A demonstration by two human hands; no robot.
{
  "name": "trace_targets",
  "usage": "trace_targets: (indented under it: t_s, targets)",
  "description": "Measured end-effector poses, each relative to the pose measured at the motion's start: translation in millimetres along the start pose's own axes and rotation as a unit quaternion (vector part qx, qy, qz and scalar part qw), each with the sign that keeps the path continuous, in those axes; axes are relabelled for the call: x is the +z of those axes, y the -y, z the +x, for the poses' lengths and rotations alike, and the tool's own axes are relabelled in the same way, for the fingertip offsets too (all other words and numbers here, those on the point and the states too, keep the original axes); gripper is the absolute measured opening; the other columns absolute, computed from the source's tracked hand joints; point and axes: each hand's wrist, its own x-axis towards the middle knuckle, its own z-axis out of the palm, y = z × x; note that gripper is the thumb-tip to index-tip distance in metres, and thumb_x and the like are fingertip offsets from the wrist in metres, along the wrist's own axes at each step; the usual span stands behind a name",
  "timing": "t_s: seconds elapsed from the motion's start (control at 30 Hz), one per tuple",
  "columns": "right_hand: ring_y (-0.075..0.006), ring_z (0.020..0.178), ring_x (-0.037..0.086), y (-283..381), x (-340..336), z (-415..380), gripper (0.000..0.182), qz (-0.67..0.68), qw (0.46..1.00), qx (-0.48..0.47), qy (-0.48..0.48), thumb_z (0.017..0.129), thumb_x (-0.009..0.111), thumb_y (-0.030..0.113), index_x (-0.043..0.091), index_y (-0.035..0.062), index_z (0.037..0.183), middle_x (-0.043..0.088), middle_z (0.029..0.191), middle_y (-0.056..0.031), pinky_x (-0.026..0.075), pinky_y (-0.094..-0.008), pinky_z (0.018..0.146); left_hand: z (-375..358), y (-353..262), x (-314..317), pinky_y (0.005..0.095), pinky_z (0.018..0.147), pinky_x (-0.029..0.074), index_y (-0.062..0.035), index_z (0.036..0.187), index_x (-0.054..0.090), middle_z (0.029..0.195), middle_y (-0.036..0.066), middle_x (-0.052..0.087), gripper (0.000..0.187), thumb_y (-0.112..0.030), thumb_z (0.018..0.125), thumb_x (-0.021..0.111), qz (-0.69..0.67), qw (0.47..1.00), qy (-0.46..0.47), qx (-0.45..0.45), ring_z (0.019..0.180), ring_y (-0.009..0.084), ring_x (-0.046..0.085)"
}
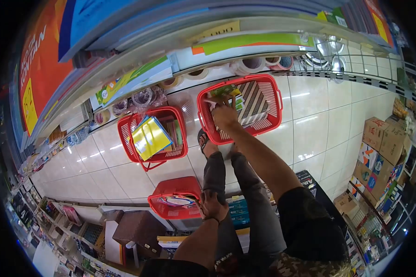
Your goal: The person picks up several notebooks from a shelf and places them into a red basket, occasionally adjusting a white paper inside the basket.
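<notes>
My right hand [225, 116] reaches into the red basket [276, 121] at the upper middle. Its fingers are bent around something at the basket's left side that I cannot make out, by a small pinkish item. Beside it in that basket lie a block with dark and light diagonal stripes [253, 102] and green packets [227, 89]. My left hand [212, 206] lies on my left knee with its fingers apart, holding nothing. Close to it is another red basket [174, 184], lying tilted, with a pale printed item inside.
A third red basket [121, 134] to the left holds a yellow-covered book [149, 138] and other books. Shelves with paper goods and tape rolls [252, 64] run along the top. Cardboard boxes [374, 134] stand at right, a brown box [138, 233] at lower left.
</notes>
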Motion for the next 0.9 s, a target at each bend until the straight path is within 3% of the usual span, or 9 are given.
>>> trace_targets:
  t_s: [0.17,0.27,0.47,0.5,0.6,0.67,0.73,0.8,0.9]
  targets:
    - [-0.0357,0.128,0.061,-8,-148,-57,0.065,0.419,0.894,-0.026,-0.157,0.073,0.080,0.002,0.060,0.0032,0.135,0.065,0.133,-0.0132,0.051,-0.0504,0.106,10,3,-2,0.0599,0.118,0.029,-0.0122,0.123,0.068,0.141,0.013,0.049,0.054,-0.034,0.074,0.074,0.004,1.000,0.023,-0.003,0.140,0.0334,0.040]
    - [-0.0183,0.115,0.067,-3,-169,-76,0.069,0.735,0.673,0.055,-0.055,0.077,0.082,-0.005,0.055,0.0014,0.141,0.071,0.122,-0.0133,0.059,-0.0370,0.089,8,5,-2,0.0626,0.121,0.025,-0.0134,0.130,0.065,0.149,0.014,0.045,0.060,-0.038,0.075,0.075,0.008,0.997,0.070,-0.006,0.146,0.0332,0.036]
    - [-0.0203,0.100,0.070,68,-132,-128,0.055,0.934,0.188,0.254,0.167,0.092,0.070,0.005,0.049,0.0104,0.142,0.068,0.116,-0.0078,0.058,-0.0348,0.091,16,9,4,0.0570,0.114,0.033,-0.0139,0.127,0.066,0.143,0.012,0.049,0.060,-0.040,0.074,0.075,0.033,0.998,0.043,0.026,0.139,0.0318,0.043]
    - [-0.0211,0.104,0.069,63,-136,-144,0.071,0.932,0.212,0.139,0.260,0.090,0.071,0.002,0.041,0.0145,0.153,0.065,0.123,-0.0089,0.059,-0.0372,0.093,18,9,6,0.0555,0.113,0.035,-0.0139,0.127,0.066,0.141,0.012,0.051,0.060,-0.040,0.074,0.075,0.041,0.998,0.050,0.025,0.136,0.0315,0.045]
    - [-0.0178,0.117,0.063,61,-203,-165,0.109,0.727,0.660,-0.170,0.081,0.077,0.075,-0.005,0.014,0.0135,0.165,0.064,0.129,-0.0088,0.050,-0.0361,0.099,16,14,15,0.0553,0.111,0.036,-0.0135,0.124,0.067,0.138,0.012,0.051,0.057,-0.039,0.073,0.075,0.048,0.998,0.010,0.044,0.135,0.0316,0.046]
    - [-0.0172,0.115,0.065,30,-273,-174,0.104,0.781,0.573,-0.157,0.193,0.080,0.076,-0.002,0.017,0.0110,0.165,0.065,0.131,-0.0107,0.052,-0.0352,0.097,13,19,21,0.0551,0.110,0.037,-0.0131,0.120,0.068,0.134,0.011,0.052,0.054,-0.038,0.073,0.075,0.056,0.997,-0.020,0.053,0.134,0.0317,0.046]
    - [-0.0200,0.111,0.069,12,-281,-177,0.098,0.892,0.447,-0.073,-0.018,0.084,0.075,0.002,0.019,0.0087,0.164,0.066,0.131,-0.0131,0.056,-0.0376,0.095,10,22,26,0.0548,0.109,0.039,-0.0128,0.117,0.069,0.131,0.011,0.053,0.051,-0.037,0.072,0.075,0.060,0.995,-0.047,0.062,0.132,0.0318,0.047]
    - [-0.0177,0.088,0.071,-1,-347,-185,0.084,0.945,0.281,0.034,-0.167,0.087,0.079,0.008,0.033,0.0067,0.157,0.065,0.103,-0.0109,0.059,-0.0294,0.061,13,8,4,0.0555,0.106,0.042,-0.0128,0.108,0.071,0.128,0.011,0.053,0.043,-0.034,0.071,0.075,0.029,0.999,-0.015,0.040,0.131,0.0315,0.048]
    - [-0.0192,0.065,0.068,-26,-415,-194,0.083,0.735,0.552,-0.077,-0.386,0.087,0.078,0.009,0.031,0.0004,0.155,0.064,0.111,-0.0195,0.053,-0.0260,0.044,13,5,-1,0.0544,0.106,0.042,-0.0131,0.106,0.072,0.128,0.011,0.052,0.041,-0.033,0.070,0.076,0.020,0.999,0.004,0.038,0.131,0.0311,0.048]
